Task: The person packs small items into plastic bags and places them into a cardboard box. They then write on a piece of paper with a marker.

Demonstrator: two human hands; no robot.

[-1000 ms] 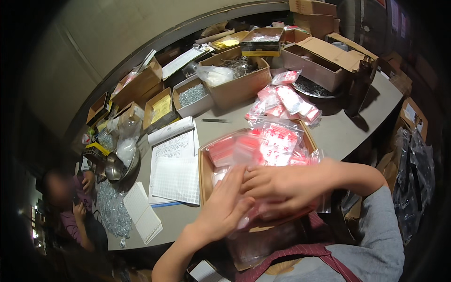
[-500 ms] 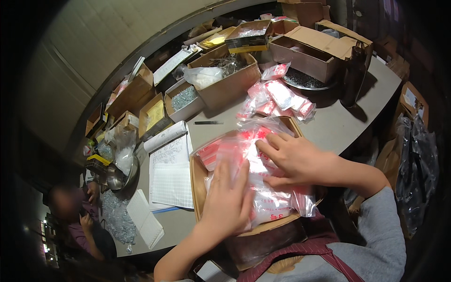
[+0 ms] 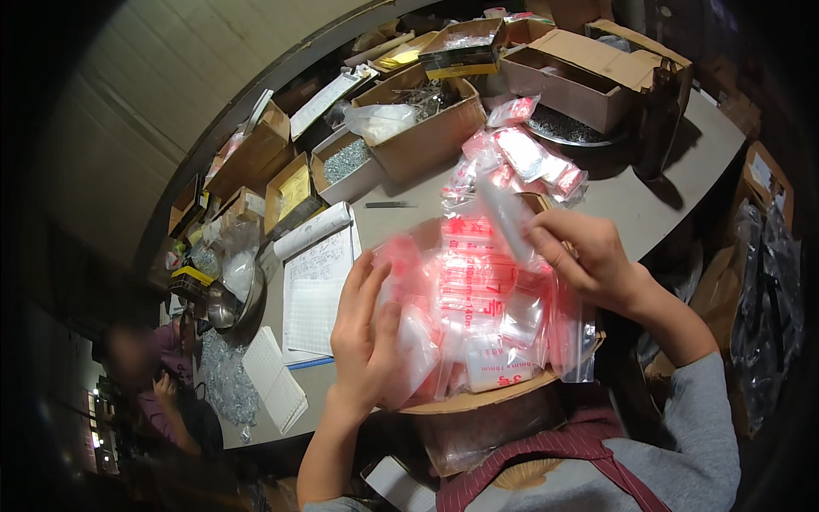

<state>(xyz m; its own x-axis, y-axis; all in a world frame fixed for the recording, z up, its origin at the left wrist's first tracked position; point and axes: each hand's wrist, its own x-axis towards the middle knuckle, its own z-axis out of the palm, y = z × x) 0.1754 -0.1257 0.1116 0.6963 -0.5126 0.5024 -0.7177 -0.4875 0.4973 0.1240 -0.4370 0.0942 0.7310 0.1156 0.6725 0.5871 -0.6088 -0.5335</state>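
A cardboard box (image 3: 488, 403) packed with clear zip-lock plastic bags (image 3: 473, 286), printed in red, sits at the table's near edge, before me. My right hand (image 3: 587, 256) is raised over its right side. Between thumb and fingers it pinches a clear plastic bag (image 3: 505, 213), blurred by motion and tilted up to the left. At the box's left side is my left hand (image 3: 365, 337), fingers stretched upward and apart. Its inner side rests against blurred, red-printed bags that lean there.
More red-printed bags (image 3: 525, 154) are heaped beyond the box. An open notebook (image 3: 320, 273) and a pen (image 3: 390, 205) lie left of it. Cartons of hardware (image 3: 345, 160) line the far edge. A dark bottle (image 3: 655, 128) stands right. Another person (image 3: 166, 384) is at far left.
My right hand has lifted off the bags and moved right, now with a clear bag in its fingers. My left hand has shifted left and turned upright along the box's side.
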